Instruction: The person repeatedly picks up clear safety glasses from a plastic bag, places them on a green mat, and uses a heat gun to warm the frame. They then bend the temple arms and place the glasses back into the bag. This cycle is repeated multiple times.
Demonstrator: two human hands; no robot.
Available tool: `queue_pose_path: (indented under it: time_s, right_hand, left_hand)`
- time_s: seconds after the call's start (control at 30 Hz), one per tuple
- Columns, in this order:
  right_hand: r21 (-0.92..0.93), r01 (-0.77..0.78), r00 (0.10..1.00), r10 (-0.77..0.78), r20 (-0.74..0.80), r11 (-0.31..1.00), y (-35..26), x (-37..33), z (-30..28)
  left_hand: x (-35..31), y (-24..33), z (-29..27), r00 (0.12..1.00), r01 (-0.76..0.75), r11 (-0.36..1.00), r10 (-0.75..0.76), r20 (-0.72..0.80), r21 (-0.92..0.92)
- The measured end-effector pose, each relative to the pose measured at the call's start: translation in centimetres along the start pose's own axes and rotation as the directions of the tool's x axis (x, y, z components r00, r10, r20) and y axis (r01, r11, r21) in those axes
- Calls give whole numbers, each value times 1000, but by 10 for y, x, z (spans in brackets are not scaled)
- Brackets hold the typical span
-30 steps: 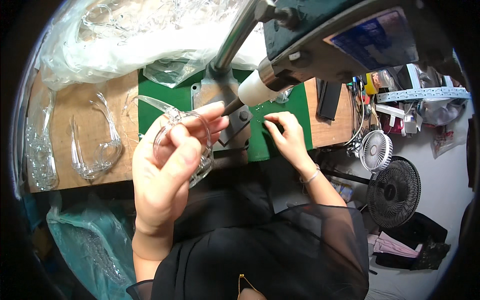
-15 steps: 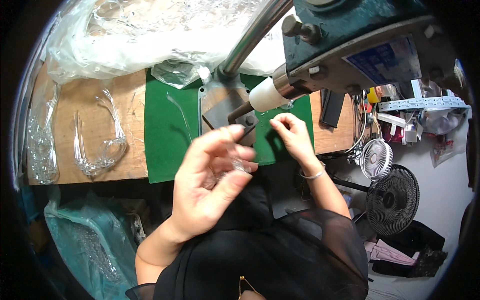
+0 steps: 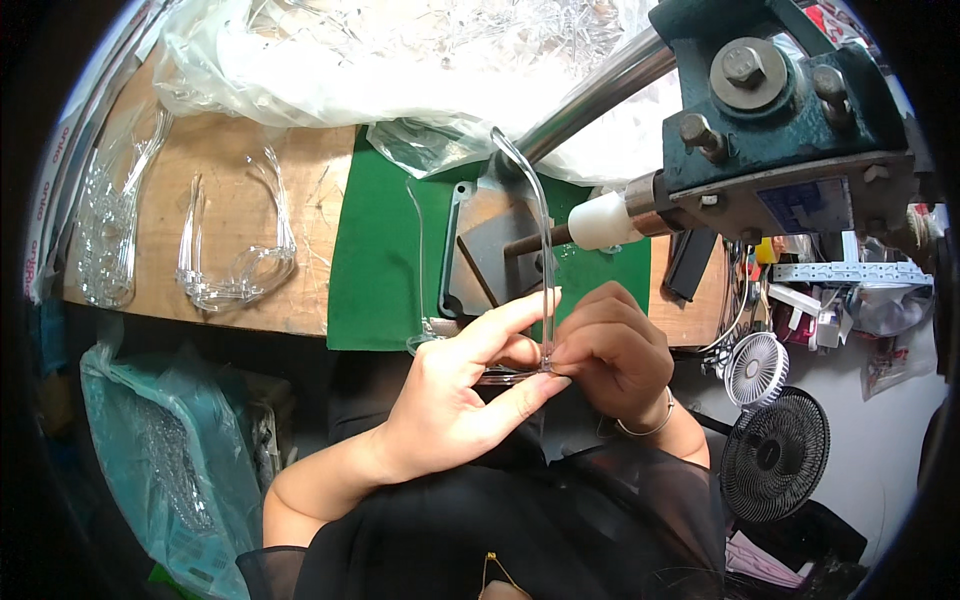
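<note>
Above my lap, my left hand is closed on a clear plastic eyeglass frame, pinching it between thumb and fingers. One long clear temple arm rises from its corner and curves at the tip. My right hand is closed against that corner, its fingertips touching or nearly touching the joint; whatever they pinch is too small to see. Beyond them stands a hand press with a white collar and a thin rod over its metal base plate. Another clear temple arm lies on the green mat.
Bundles of clear glasses parts lie on the wooden table at left. A large plastic bag of clear parts fills the back. At lower left is a bag-lined teal crate. Two fans, one white, one black, stand right.
My right hand has come from beside the press base to my left hand. The eyeglass frame is now held with its temple arm upright. The view has shifted.
</note>
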State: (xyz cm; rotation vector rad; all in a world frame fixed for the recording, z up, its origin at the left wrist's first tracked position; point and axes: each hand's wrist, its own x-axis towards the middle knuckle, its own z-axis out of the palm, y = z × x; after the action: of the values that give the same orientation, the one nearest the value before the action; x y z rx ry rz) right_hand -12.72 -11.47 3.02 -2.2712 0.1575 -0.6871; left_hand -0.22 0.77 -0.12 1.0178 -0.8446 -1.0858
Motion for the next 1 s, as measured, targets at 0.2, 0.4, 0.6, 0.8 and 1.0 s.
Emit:
queue_pose_path:
  time_s: [0.2, 0.4, 0.6, 0.8, 1.0]
  right_hand:
    - [169, -105, 994, 106, 6, 980, 1, -2, -4]
    - [303, -183, 983, 173, 60, 935, 7, -5, -4]
    - [462, -317, 943, 326, 62, 829, 6, -14, 2]
    - [306, -119, 992, 103, 70, 945, 12, -6, -1]
    - [614, -278, 943, 330, 31, 738, 9, -11, 11]
  left_hand:
    - [2, 3, -2, 996, -79, 988, 74, 43, 129]
    - [1, 4, -1, 998, -14, 998, 10, 66, 58]
    - [4, 5, 0, 993, 43, 999, -42, 109, -1]
    - [2, 5, -3, 993, 47, 999, -49, 110, 22]
    - [2, 1, -5, 990, 1, 1000, -4, 140, 22]
